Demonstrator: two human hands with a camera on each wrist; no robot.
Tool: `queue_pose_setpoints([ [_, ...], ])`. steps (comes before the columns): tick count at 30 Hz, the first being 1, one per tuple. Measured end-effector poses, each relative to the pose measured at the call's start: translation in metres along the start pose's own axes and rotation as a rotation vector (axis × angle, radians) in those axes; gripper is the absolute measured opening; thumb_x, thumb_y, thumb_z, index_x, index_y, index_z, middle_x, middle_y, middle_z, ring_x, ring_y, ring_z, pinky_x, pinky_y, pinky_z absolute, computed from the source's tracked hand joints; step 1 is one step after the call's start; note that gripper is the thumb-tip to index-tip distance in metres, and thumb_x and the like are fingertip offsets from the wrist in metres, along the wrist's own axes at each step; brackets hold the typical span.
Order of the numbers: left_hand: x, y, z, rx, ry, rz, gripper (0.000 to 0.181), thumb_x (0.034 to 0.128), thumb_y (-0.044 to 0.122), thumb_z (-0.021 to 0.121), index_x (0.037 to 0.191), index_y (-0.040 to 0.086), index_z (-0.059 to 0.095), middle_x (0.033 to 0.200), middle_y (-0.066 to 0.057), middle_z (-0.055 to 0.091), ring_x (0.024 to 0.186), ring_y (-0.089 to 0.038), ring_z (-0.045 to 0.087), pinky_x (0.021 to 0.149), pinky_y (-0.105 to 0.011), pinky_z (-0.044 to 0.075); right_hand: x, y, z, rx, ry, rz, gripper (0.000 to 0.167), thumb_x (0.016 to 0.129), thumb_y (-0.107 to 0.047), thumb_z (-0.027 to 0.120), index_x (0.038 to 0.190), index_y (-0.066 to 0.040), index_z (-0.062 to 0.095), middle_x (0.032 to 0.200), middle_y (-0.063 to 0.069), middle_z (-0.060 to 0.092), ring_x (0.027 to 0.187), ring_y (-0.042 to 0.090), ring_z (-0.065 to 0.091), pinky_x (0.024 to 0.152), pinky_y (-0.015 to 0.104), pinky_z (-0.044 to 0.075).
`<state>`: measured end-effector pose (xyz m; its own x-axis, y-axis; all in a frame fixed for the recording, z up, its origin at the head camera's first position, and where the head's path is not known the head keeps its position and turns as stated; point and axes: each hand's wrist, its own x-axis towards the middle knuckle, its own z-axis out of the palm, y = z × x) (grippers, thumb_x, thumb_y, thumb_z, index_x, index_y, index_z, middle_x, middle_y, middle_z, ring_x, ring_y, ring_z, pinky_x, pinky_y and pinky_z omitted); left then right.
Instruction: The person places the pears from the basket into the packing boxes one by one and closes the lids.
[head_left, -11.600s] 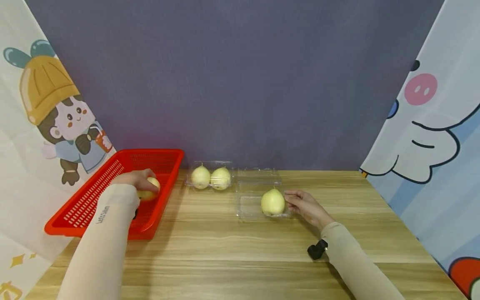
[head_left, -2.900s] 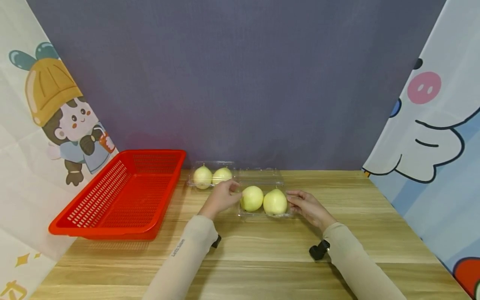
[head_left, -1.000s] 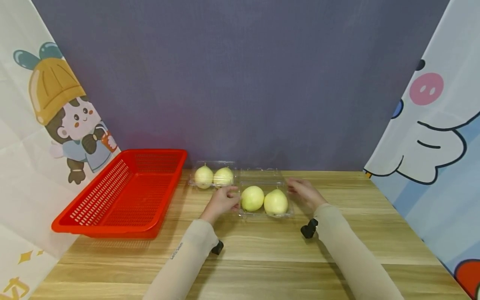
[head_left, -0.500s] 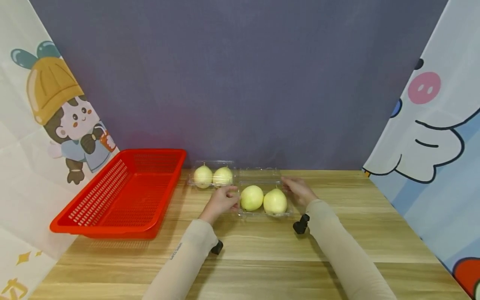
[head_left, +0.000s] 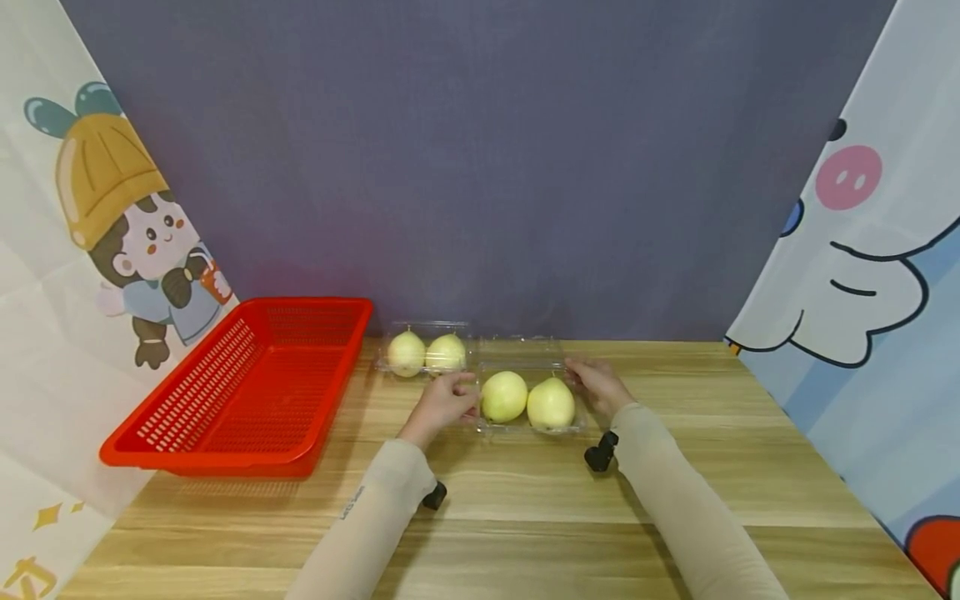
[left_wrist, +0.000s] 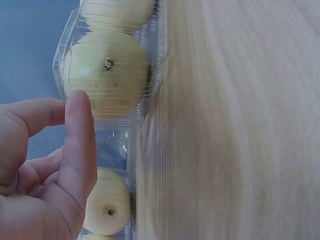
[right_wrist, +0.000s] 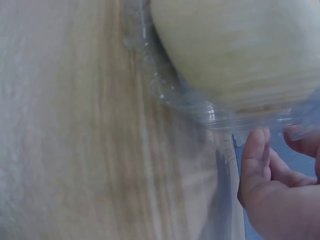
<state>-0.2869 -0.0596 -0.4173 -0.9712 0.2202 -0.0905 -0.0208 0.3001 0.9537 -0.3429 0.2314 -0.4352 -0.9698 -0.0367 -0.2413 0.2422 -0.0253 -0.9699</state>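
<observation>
A clear plastic clamshell box (head_left: 491, 427) lies with its lid (head_left: 517, 354) folded back flat, away from the person. Two pale yellow pears, a left pear (head_left: 503, 397) and a right pear (head_left: 551, 404), sit side by side in its base. My left hand (head_left: 442, 404) pinches the box's left edge; in the left wrist view its thumb (left_wrist: 77, 135) and index finger meet there. My right hand (head_left: 602, 387) is at the box's back right corner, beside the lid. In the right wrist view its fingertips touch the plastic, but a grip on it is unclear.
A second clear box (head_left: 390, 367), its lid down over two pears, stands behind my left hand. A red slotted basket (head_left: 277, 400) with nothing in it is at the left. Beyond the wooden table (head_left: 510, 517) rises a grey-blue backdrop (head_left: 480, 167).
Earlier my left hand took a pear from the basket and put it in the box's left side, then moved to the box's edge. My right hand has shifted back and left toward the lid.
</observation>
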Motion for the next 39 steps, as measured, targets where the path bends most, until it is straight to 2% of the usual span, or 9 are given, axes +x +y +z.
queue_pose_setpoints([
  [6, -0.0016, 0.0021, 0.0001, -0.002, -0.001, -0.007, 0.051, 0.0976, 0.008, 0.064, 0.145, -0.002, 0.047, 0.097, -0.014, 0.066, 0.076, -0.020, 0.069, 0.073, -0.037, 0.061, -0.0012, -0.0013, -0.0006, 0.004, -0.012, -0.001, 0.048, 0.107, -0.011, 0.047, 0.148, 0.012, 0.035, 0.104, 0.003, 0.055, 0.087, 0.008, 0.056, 0.076, 0.016, 0.053],
  [13, -0.0006, 0.0013, 0.0000, -0.010, -0.002, -0.010, 0.051, 0.0975, 0.008, 0.064, 0.145, -0.002, 0.048, 0.097, -0.014, 0.066, 0.077, -0.020, 0.069, 0.073, -0.036, 0.061, -0.0027, -0.0026, -0.0020, 0.006, -0.030, 0.000, 0.051, 0.107, -0.013, 0.048, 0.152, 0.005, 0.033, 0.122, 0.011, 0.053, 0.092, 0.009, 0.057, 0.080, 0.018, 0.053],
  [16, -0.0006, 0.0007, 0.0000, -0.009, -0.003, -0.011, 0.052, 0.0973, 0.009, 0.065, 0.145, -0.002, 0.048, 0.096, -0.013, 0.066, 0.076, -0.020, 0.069, 0.073, -0.036, 0.061, -0.0040, -0.0039, -0.0025, 0.015, -0.027, 0.005, 0.051, 0.106, -0.013, 0.049, 0.153, 0.002, 0.034, 0.124, 0.011, 0.053, 0.091, 0.007, 0.057, 0.079, 0.018, 0.053],
  [29, 0.0007, -0.0004, 0.0014, -0.027, 0.008, 0.002, 0.051, 0.0962, 0.007, 0.065, 0.143, -0.003, 0.049, 0.092, -0.014, 0.067, 0.073, -0.019, 0.068, 0.072, -0.036, 0.061, -0.0030, -0.0053, 0.0010, 0.103, -0.013, -0.067, 0.050, 0.103, -0.003, 0.052, 0.147, 0.012, 0.034, 0.101, 0.004, 0.059, 0.078, 0.004, 0.059, 0.074, 0.015, 0.053],
  [39, 0.0000, 0.0001, 0.0014, -0.017, 0.014, 0.006, 0.052, 0.0959, 0.007, 0.066, 0.144, -0.002, 0.049, 0.094, -0.013, 0.067, 0.073, -0.018, 0.069, 0.072, -0.035, 0.061, -0.0051, -0.0060, -0.0009, 0.109, -0.021, -0.069, 0.051, 0.103, -0.005, 0.053, 0.149, 0.006, 0.033, 0.101, 0.003, 0.057, 0.081, 0.005, 0.059, 0.081, 0.019, 0.053],
])
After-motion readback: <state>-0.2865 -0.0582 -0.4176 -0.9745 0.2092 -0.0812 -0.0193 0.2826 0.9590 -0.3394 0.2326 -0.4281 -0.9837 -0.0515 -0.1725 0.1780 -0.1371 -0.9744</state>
